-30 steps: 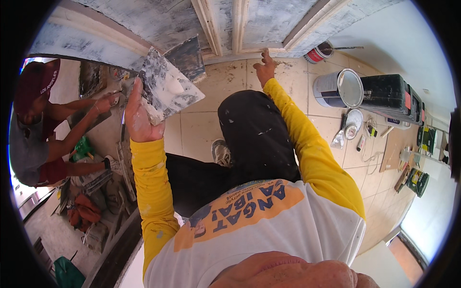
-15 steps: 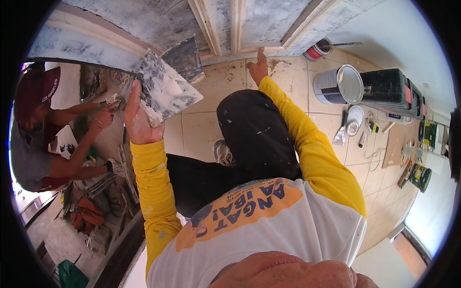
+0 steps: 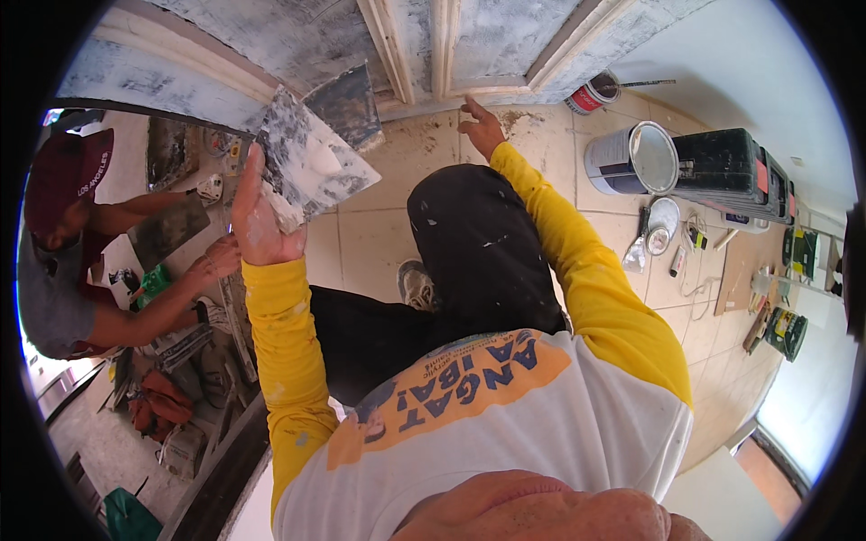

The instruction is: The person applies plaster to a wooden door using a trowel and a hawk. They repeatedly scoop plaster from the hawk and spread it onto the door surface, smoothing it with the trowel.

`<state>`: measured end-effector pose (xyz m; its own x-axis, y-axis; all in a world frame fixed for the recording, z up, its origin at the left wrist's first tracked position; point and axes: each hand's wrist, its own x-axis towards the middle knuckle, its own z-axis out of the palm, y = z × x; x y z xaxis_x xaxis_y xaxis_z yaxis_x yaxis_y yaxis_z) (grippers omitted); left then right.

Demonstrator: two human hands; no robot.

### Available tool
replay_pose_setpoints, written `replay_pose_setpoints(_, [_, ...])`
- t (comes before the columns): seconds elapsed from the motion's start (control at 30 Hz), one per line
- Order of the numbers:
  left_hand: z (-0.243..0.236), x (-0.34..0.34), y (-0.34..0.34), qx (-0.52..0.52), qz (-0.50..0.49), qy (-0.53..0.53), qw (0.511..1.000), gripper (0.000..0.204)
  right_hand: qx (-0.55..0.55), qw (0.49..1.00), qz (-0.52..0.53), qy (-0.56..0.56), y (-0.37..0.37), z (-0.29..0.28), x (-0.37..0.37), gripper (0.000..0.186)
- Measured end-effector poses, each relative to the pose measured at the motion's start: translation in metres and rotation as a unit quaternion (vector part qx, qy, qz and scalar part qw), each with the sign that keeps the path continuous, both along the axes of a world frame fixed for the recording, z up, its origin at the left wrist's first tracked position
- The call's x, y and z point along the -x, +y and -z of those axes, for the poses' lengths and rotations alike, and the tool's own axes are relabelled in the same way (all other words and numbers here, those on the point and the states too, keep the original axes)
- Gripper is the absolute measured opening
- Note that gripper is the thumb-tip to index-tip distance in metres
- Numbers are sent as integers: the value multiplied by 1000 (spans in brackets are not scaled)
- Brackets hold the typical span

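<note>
My left hand (image 3: 262,212) is closed on a flat putty blade (image 3: 316,162) smeared with white and grey putty, a thicker lump near its middle. Behind that blade, a darker grey flat blade (image 3: 347,106) sticks out; whether my hand holds it too is hidden. My right hand (image 3: 483,128) has nothing in it, its fingers apart. It is close to the lower trim of a panelled door-like surface (image 3: 496,41), which is patched white and grey with pale raised mouldings. I cannot tell whether the fingertips touch it.
At left a person in a dark red cap (image 3: 77,176) works with a grey flat sheet (image 3: 169,230). A red-labelled can (image 3: 591,95), a larger paint can (image 3: 631,160) and a black toolbox (image 3: 722,167) stand at right. Small tools and a cable (image 3: 699,270) lie on the tiles.
My right hand's fingers have shifted left and spread from a raised pointing finger. My left hand and blade stay nearly still. The other person's hands have moved apart, revealing the grey sheet.
</note>
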<state>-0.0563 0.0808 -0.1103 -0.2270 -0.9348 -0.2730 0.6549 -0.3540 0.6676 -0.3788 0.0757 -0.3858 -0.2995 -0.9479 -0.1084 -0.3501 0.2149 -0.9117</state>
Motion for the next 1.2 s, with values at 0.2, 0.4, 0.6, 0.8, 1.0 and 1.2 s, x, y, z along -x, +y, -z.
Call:
replay_pose_setpoints(0.2, [-2, -1, -1, 12, 9, 10, 1000, 39, -105, 819, -154, 542, 17, -38, 27, 84])
replay_pose_setpoints(0.4, [2, -4, -4, 4, -19, -10, 1000, 40, -98, 618, -235, 744, 10, -46, 53, 70])
replay_pose_setpoints(0.6, [8, -7, 0, 38, -40, -63, 996, 40, -262, 509, -321, 754, 3, -62, 60, 36])
replay_pose_setpoints(0.8, [2, 1, -1, 13, -22, -23, 999, 40, -173, 677, -269, 663, 21, -54, 63, 60])
replay_pose_setpoints(1.0, [-5, 13, 1, -10, -11, -22, 1000, 38, -237, 707, -185, 640, 31, -38, 90, 73])
replay_pose_setpoints(1.2, [13, 10, -3, -16, -34, -55, 998, 45, -221, 687, -154, 675, 36, -28, 108, 76])
